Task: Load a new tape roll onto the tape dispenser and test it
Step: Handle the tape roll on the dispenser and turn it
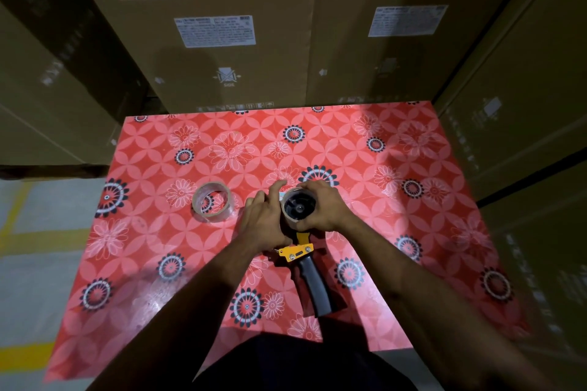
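My right hand [320, 203] grips the roll [299, 207] on the tape dispenser [305, 259]; my left hand [263, 219], fingers spread, steadies beside. If the roll seats crooked, it may jam.

Table [397, 232] surface lies bare right of the right hand [320, 205] and near-side left of the left hand [265, 219]; spare roll [212, 201] sits just left of the left hand, dispenser [305, 263] handle runs between the forearms, cartons [222, 41] wall off beyond.
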Action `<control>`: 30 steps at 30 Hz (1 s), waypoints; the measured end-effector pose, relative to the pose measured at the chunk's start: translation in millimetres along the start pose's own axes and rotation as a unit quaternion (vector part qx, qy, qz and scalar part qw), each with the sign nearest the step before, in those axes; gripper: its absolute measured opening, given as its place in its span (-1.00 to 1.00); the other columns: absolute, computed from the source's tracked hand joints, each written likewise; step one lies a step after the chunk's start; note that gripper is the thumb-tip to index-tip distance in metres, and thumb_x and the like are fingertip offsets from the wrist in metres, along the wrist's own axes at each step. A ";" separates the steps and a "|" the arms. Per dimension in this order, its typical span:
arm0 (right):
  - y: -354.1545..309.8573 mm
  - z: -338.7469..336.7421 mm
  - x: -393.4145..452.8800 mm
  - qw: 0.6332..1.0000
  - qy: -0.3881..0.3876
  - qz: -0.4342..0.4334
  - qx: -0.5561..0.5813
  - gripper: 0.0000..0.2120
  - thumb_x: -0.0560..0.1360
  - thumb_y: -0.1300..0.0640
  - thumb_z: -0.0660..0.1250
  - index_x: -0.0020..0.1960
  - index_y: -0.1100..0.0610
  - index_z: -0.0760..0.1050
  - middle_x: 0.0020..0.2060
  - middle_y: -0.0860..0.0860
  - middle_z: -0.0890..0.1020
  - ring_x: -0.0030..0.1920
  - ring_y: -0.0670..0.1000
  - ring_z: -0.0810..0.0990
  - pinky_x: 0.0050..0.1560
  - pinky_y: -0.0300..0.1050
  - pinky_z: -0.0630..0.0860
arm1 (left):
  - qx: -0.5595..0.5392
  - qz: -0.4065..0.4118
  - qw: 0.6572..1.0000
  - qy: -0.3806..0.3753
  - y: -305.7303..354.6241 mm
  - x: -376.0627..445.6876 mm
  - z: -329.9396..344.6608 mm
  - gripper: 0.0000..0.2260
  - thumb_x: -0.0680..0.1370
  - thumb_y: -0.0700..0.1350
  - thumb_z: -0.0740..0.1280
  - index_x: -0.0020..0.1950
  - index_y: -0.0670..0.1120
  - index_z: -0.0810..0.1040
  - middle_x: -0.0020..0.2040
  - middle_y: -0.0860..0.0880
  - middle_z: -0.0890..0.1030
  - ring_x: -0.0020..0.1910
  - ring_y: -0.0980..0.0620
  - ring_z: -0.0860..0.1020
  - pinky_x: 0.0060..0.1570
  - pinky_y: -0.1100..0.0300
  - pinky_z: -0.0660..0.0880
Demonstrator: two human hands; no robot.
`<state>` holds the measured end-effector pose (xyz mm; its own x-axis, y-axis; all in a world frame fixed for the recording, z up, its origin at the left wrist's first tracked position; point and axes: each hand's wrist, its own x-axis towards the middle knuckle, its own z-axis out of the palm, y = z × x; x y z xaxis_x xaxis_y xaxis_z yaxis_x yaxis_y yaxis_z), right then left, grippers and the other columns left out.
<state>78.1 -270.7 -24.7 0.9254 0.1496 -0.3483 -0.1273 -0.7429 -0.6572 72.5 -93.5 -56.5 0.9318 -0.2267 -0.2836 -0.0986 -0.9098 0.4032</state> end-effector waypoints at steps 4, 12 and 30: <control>2.3 7.8 -4.0 0.998 0.018 0.050 0.020 0.02 0.11 -0.08 0.66 0.42 0.18 0.28 0.23 0.11 0.33 0.13 0.03 0.37 0.07 -0.21 0.43 | -0.007 0.009 1.000 0.012 -2.3 -3.3 0.6 0.13 0.07 0.12 0.65 0.45 0.16 0.03 0.18 -0.09 0.41 0.13 -0.15 0.42 0.12 -0.05 0.45; 13.5 3.4 -1.4 1.000 0.014 -0.001 0.003 0.01 -0.03 -0.31 0.41 0.36 0.07 0.47 0.18 0.09 0.56 0.17 0.10 0.54 0.08 -0.17 0.42 | 0.007 0.003 1.000 -0.006 2.5 -1.3 -1.6 0.32 0.04 0.17 0.69 0.54 0.21 -0.16 0.09 -0.11 0.39 0.08 -0.14 0.41 0.14 -0.08 0.47; -0.2 0.7 -11.1 1.000 -0.014 0.023 0.013 0.10 0.16 -0.12 0.62 0.56 0.15 0.20 0.38 0.17 0.36 0.35 0.16 0.42 0.32 -0.04 0.43 | -0.017 -0.002 1.000 0.002 3.3 -5.1 -5.5 0.16 0.05 0.13 0.63 0.48 0.19 0.00 0.19 -0.10 0.44 0.15 -0.19 0.45 0.15 -0.12 0.48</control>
<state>67.6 -271.8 -21.2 0.9076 0.1345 -0.3977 -0.1791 -0.7326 -0.6566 69.3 -93.4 -49.0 0.9334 -0.2217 -0.2820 -0.0832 -0.8985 0.4310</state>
